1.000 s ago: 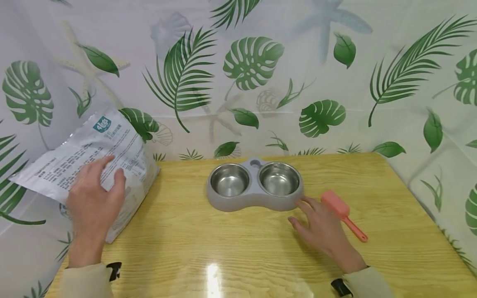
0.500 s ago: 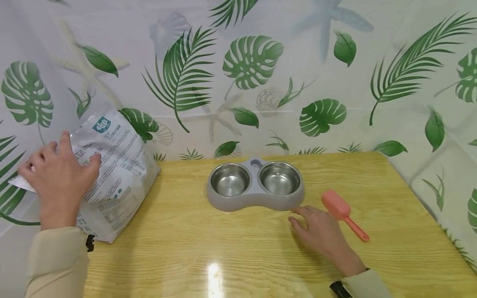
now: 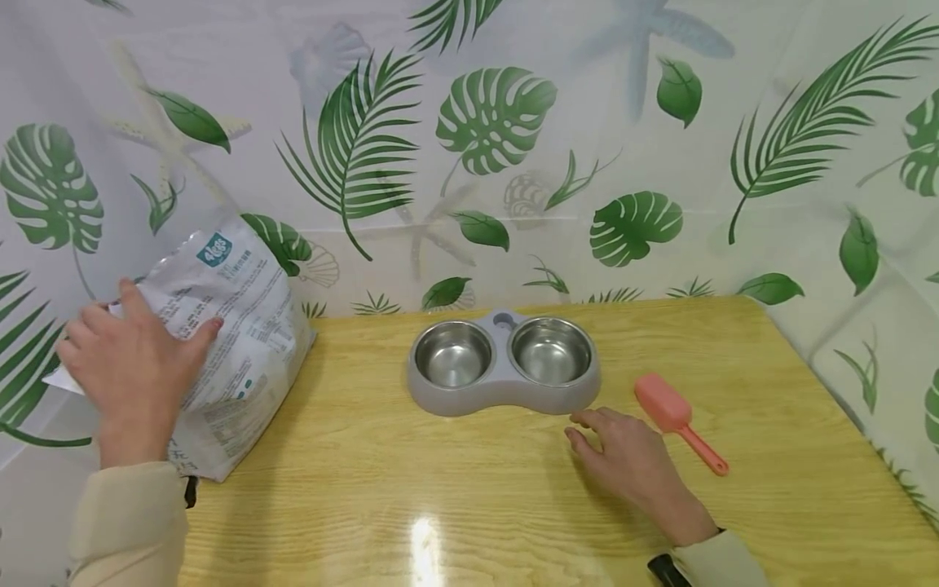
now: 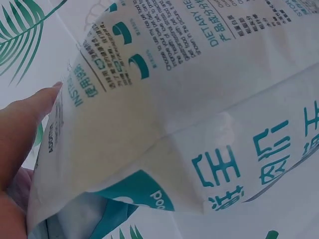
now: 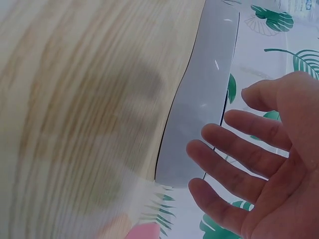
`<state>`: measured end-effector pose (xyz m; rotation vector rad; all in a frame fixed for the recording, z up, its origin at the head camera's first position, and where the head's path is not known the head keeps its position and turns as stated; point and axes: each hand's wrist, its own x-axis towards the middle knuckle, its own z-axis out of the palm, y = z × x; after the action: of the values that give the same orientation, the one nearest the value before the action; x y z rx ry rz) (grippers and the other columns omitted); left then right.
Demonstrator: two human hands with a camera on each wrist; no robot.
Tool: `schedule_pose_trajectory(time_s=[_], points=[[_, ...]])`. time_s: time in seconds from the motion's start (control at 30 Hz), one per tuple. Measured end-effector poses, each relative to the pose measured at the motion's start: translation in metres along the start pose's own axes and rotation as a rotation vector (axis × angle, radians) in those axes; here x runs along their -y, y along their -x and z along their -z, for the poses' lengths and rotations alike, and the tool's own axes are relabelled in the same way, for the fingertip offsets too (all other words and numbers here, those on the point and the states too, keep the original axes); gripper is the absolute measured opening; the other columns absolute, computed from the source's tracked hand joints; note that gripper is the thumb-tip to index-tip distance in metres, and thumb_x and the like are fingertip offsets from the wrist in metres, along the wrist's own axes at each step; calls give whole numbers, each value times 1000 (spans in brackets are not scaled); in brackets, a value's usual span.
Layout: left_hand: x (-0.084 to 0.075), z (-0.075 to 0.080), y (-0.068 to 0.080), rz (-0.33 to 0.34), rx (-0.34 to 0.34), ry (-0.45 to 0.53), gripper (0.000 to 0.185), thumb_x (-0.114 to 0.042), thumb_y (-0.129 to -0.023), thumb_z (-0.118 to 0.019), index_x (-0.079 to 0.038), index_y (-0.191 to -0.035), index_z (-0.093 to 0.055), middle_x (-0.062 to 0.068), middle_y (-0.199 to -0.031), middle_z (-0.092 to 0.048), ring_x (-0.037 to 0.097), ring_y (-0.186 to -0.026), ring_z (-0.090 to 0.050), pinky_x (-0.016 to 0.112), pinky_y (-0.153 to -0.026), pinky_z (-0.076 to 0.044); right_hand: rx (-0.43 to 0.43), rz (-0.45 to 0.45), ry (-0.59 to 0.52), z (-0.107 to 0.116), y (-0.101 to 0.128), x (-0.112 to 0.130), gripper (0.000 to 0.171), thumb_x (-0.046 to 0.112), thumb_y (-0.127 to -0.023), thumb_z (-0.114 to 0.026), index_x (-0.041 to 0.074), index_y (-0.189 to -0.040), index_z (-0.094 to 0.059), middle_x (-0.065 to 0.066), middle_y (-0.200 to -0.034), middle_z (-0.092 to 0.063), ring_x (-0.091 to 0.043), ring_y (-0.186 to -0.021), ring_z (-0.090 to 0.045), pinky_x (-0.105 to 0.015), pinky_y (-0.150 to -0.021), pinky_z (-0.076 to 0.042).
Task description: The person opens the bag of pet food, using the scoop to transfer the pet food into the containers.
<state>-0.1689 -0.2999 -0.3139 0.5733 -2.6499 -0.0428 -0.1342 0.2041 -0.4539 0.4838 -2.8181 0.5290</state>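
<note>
Bag (image 3: 253,350) at your left grip (image 3: 135,367)

Creased, glossy white with teal print, it stands left on the wood-grain surface (image 3: 469,481); whether you clasp it, I can't tell. Your right grip (image 3: 631,461), loosely spread, holds nothing.

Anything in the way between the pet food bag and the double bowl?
Nothing visible: in the head view, only tabletop separates the pet food bag from the double bowl. The right hand and pink scoop are outside that gap.
</note>
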Motion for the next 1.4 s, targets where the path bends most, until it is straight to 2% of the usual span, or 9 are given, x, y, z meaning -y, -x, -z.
schedule_pose_trajectory(time_s=[0.2, 0.47, 0.57, 0.73, 0.87, 1.0, 1.1, 1.2, 1.4], points=[[-2, -4, 8, -17, -6, -26, 120, -62, -82, -76, 14, -156, -20, 47, -112, -52, 58, -91, -51, 64, -81, -45, 18, -13, -20, -3, 0, 3, 20, 23, -95, -73, 9, -107, -78, -7, -102, -79, -23, -77, -74, -36, -61, -56], [-11, -14, 21, -41, -130, 108, 105, -54, -74, -87, 9, -145, -41, 36, -91, -57, 53, -72, -56, 52, -49, -38, 12, 7, -32, -1, -3, 7, 18, 22, -95, -73, 9, -106, -78, -8, -102, -79, -25, -79, -74, -37, -62, -56], [-14, -17, 32, -60, -131, 175, 101, -50, -74, -89, 1, -146, -41, 32, -85, -60, 47, -63, -57, 44, -42, -32, 24, 7, -38, 0, -4, 11, 15, 22, -95, -72, 11, -104, -77, -6, -102, -79, -24, -81, -74, -38, -63, -57], [-20, -24, 53, -136, -118, 250, 96, -46, -72, -92, -4, -144, -44, 26, -76, -63, 43, -53, -58, 41, -39, -29, 29, 25, -47, 0, -4, 18, 11, 22, -95, -73, 14, -101, -77, -2, -98, -78, -22, -81, -74, -36, -64, -56], [-24, -31, 71, -221, -59, 276, 89, -43, -74, -92, -4, -140, -47, 20, -68, -65, 31, -45, -55, 37, -39, -29, -1, 60, -48, 0, -6, 24, 12, 22, -94, -74, 14, -102, -78, -1, -98, -78, -21, -82, -75, -36, -65, -57], [-28, -41, 88, -296, -18, 314, 73, -37, -76, -92, -4, -129, -54, 18, -69, -69, 22, -45, -52, 33, -39, -31, 1, 76, -72, 0, -11, 33, 14, 24, -95, -74, 15, -104, -78, -1, -101, -79, -21, -85, -75, -36, -67, -58], [-31, -45, 98, -341, 2, 337, 56, -33, -78, -90, -4, -115, -59, 17, -77, -72, 22, -51, -56, 33, -42, -35, 1, 103, -88, -1, -17, 42, 16, 26, -95, -73, 14, -104, -79, -1, -101, -79, -20, -86, -75, -36, -69, -59], [-33, -46, 105, -363, 64, 348, 43, -31, -83, -87, -6, -104, -59, 13, -82, -71, 22, -57, -57, 35, -45, -37, -23, 157, -109, -5, -25, 53, 16, 25, -94, -75, 13, -103, -79, -1, -100, -80, -19, -88, -75, -37, -72, -60], [-36, -42, 117, -411, 203, 352, 31, -22, -89, -81, -7, -99, -56, 10, -83, -64, 22, -64, -57, 35, -51, -41, -73, 274, -203, -15, -40, 81, 23, 25, -92, -77, 14, -112, -73, -2, -102, -79, -17, -93, -75, -36, -80, -61]])
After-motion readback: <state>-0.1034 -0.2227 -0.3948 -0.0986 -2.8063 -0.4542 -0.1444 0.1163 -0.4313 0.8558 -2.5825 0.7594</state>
